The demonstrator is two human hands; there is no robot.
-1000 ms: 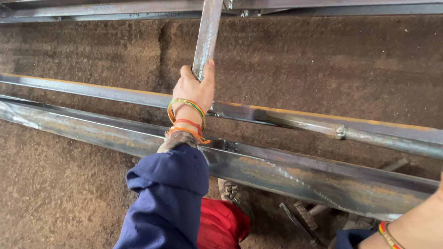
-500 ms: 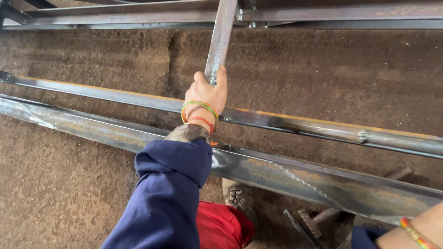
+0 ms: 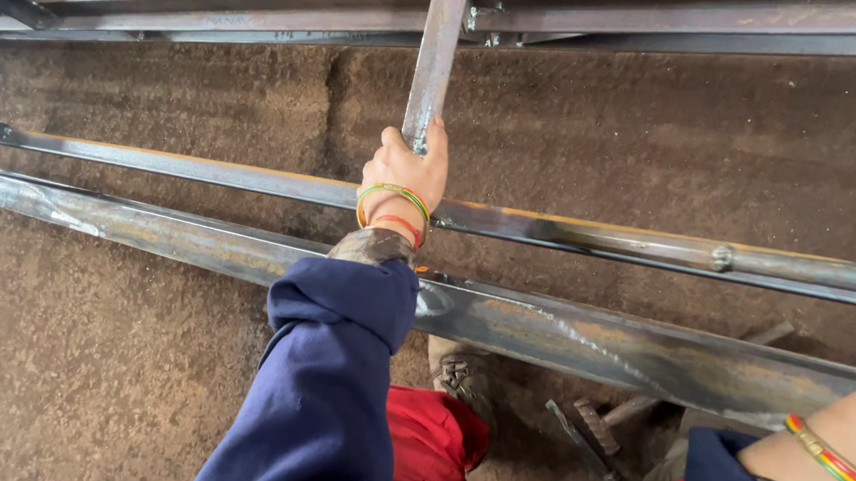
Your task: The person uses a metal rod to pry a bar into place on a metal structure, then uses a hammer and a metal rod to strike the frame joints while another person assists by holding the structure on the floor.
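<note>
Fingers (image 3: 439, 145) of the left hand (image 3: 407, 167) clench the upright steel bar (image 3: 434, 63), rails (image 3: 639, 245) crossing beneath

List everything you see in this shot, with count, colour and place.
Upright steel bar: one, grey, top centre, held.
Long steel rails: two, rusty grey, running left to right.
Back frame bars: several, grey, along the top.
Hammer: one, dark, on the ground, bottom right.
Ground: brown, rough.
Shoe: one, dusty, under the near rail.
Left hand: grip closed on the upright steel bar, bangles at wrist.
Right hand: out of view; forearm only.
</note>
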